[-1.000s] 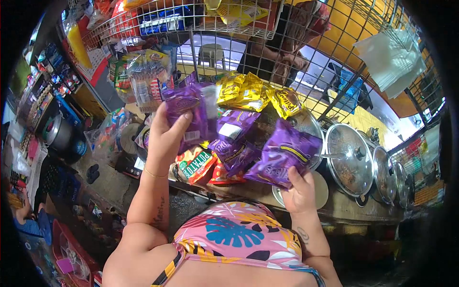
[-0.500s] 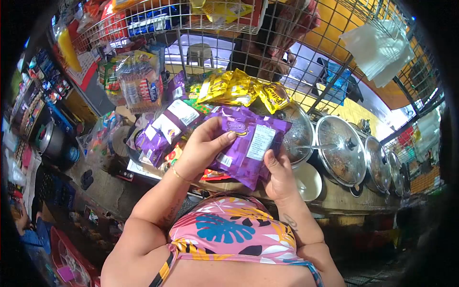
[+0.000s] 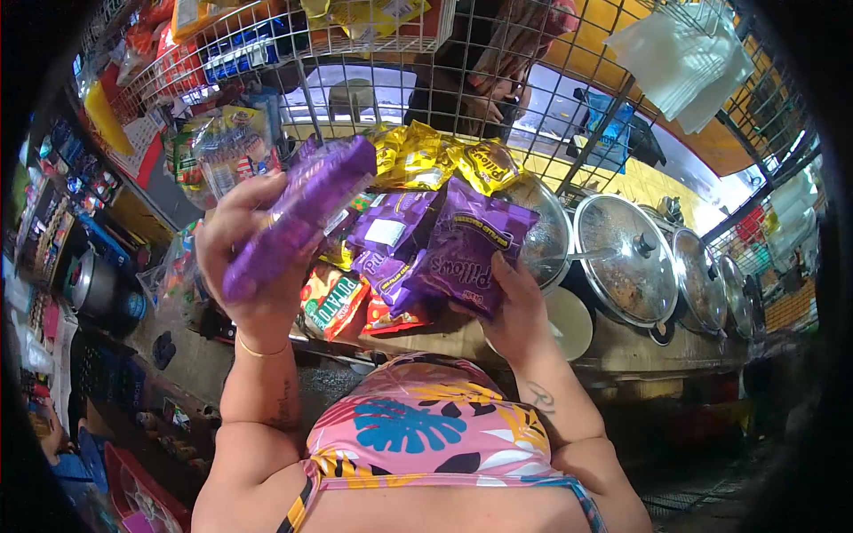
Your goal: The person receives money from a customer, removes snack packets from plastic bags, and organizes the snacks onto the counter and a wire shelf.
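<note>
My left hand [image 3: 235, 253], slightly blurred, is closed around a purple snack packet [image 3: 306, 213] tilted on edge and raised over the counter's left part. In my right hand [image 3: 520, 306], thumb on the front, is a purple Pillows packet [image 3: 471, 249] with its printing upside down to me. Between the hands lie more purple packets [image 3: 386, 235], one with a white label. Below them a red and green potato snack packet [image 3: 333, 302] rests near the counter's front edge. Yellow Pillows packets [image 3: 418, 155] are heaped behind.
Several glass-lidded pots [image 3: 626, 258] line the counter to the right, with a pale bowl [image 3: 569, 324] before them. A wire grid [image 3: 382, 93] rises at the back, and a person [image 3: 484, 98] stands beyond it. Clear plastic bags [image 3: 684, 62] hang at upper right.
The purple packets held together between both hands are now apart. My left hand has moved left and up with one, while my right keeps another, now showing its printed front.
</note>
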The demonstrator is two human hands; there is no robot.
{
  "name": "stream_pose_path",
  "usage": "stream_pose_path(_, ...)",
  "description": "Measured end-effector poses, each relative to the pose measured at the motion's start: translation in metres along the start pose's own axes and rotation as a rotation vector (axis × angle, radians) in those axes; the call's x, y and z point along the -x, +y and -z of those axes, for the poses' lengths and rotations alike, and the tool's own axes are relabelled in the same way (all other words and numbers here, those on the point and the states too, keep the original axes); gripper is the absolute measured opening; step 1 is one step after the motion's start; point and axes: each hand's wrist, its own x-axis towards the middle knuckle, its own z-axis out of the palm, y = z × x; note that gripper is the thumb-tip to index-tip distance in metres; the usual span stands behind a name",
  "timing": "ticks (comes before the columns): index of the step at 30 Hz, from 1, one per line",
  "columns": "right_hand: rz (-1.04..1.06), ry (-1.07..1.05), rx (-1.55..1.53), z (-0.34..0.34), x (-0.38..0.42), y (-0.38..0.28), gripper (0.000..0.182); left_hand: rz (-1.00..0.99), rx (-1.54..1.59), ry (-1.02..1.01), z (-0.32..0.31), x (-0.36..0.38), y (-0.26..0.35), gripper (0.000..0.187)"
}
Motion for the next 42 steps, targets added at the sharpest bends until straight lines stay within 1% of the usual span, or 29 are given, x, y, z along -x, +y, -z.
stream_pose_path(1,-0.029,-0.065,-0.011,0.005,-0.003,0.0,0.039,-0.117,-0.039,-0.075,-0.001,0.0,-0.005,0.042)
stream_pose_path(2,0.068,-0.093,0.275,0.01,-0.004,0.002,0.039,-0.235,-0.084,-0.149,-0.001,0.001,-0.01,0.042)
stream_pose_path(3,0.164,-0.124,0.56,0.016,-0.003,0.004,0.039,-0.225,-0.007,-0.208,-0.008,0.011,-0.012,0.039)
stream_pose_path(5,0.123,-0.244,0.517,0.017,-0.003,0.004,0.038,-0.174,0.006,-0.503,-0.014,0.027,-0.006,0.029)
stream_pose_path(7,-0.162,-0.381,-0.136,0.015,-0.001,0.001,0.036,-0.326,0.026,-0.729,-0.025,0.036,-0.014,0.029)
stream_pose_path(9,0.092,-0.528,0.529,0.02,-0.002,-0.007,0.036,-0.292,0.062,-0.857,-0.024,0.039,-0.008,0.032)
stream_pose_path(11,-0.306,-0.383,-0.017,0.015,-0.001,-0.009,0.038,-0.253,0.163,-0.924,-0.023,0.038,-0.001,0.037)
stream_pose_path(14,-0.329,-0.309,-0.065,0.011,0.006,-0.006,0.041,-0.171,0.147,-1.008,-0.018,0.03,0.017,0.035)
stream_pose_path(15,-0.303,-0.314,0.02,0.015,0.007,-0.004,0.044,-0.207,0.112,-0.987,-0.017,0.03,0.022,0.047)
stream_pose_path(16,-0.276,-0.319,0.105,0.016,0.008,-0.003,0.048,-0.253,0.08,-0.956,-0.018,0.032,0.024,0.049)
stream_pose_path(18,-0.344,-0.303,-0.056,0.009,0.012,-0.001,0.052,-0.34,0.007,-0.894,-0.02,0.037,0.027,0.053)
stream_pose_path(19,-0.352,-0.292,0.028,0.016,0.015,-0.002,0.068,-0.407,0.023,-0.755,-0.025,0.045,0.018,0.056)
stream_pose_path(22,-0.048,-0.335,0.477,0.045,0.016,-0.014,0.102,-0.385,0.086,-0.582,-0.034,0.053,0.011,0.061)
stream_pose_path(23,0.089,-0.342,0.665,0.051,0.013,-0.023,0.115,-0.244,0.187,-0.467,-0.042,0.057,0.019,0.066)
stream_pose_path(24,0.268,-0.369,0.911,0.053,0.011,-0.031,0.129,-0.089,0.243,-0.476,-0.041,0.058,0.024,0.074)
stream_pose_path(25,0.351,-0.349,0.7,0.027,0.019,-0.027,0.137,0.14,0.336,-0.471,-0.042,0.065,0.029,0.077)
stream_pose_path(26,0.46,-0.345,0.623,0.025,0.027,-0.02,0.135,0.369,0.428,-0.457,-0.045,0.072,0.034,0.08)
stream_pose_path(27,0.342,-0.384,0.648,0.03,0.032,-0.015,0.129,0.508,0.533,-0.512,-0.052,0.079,0.035,0.086)
stream_pose_path(29,0.212,-0.334,0.79,0.036,0.042,0.0,0.108,0.687,0.64,-0.611,-0.055,0.078,0.041,0.086)
stream_pose_path(30,0.204,-0.266,0.699,0.034,0.042,0.009,0.101,0.764,0.67,-0.639,-0.055,0.077,0.043,0.086)
stream_pose_path(32,0.196,-0.128,0.517,0.029,0.04,0.021,0.088,0.593,0.537,-0.741,-0.046,0.076,0.031,0.084)
stream_pose_path(33,0.176,-0.191,0.466,0.038,0.035,0.025,0.083,0.503,0.47,-0.787,-0.039,0.072,0.019,0.084)
stream_pose_path(34,0.138,-0.187,0.304,0.041,0.033,0.025,0.082,0.391,0.478,-0.802,-0.03,0.061,0.003,0.087)
stream_pose_path(35,0.095,-0.184,0.142,0.043,0.033,0.024,0.081,0.299,0.216,-0.74,-0.015,0.052,-0.006,0.077)
stream_pose_path(36,0.05,-0.18,-0.021,0.047,0.032,0.025,0.079,0.388,0.014,-0.548,-0.003,0.049,-0.01,0.062)
stream_pose_path(37,0.038,-0.235,-0.035,0.065,0.032,0.024,0.075,0.472,-0.099,-0.439,0.013,0.042,-0.021,0.052)
stream_pose_path(39,0.014,-0.216,-0.172,0.072,0.032,0.021,0.069,0.399,-0.781,-0.402,0.058,0.032,-0.055,0.046)
stream_pose_path(40,0.0,-0.181,-0.232,0.082,0.032,0.022,0.066,0.53,-0.891,-0.374,0.086,0.038,-0.079,0.046)
stream_pose_path(42,-0.013,-0.212,-0.272,0.097,0.031,0.025,0.061,0.894,-0.985,-0.397,0.133,0.059,-0.121,0.064)
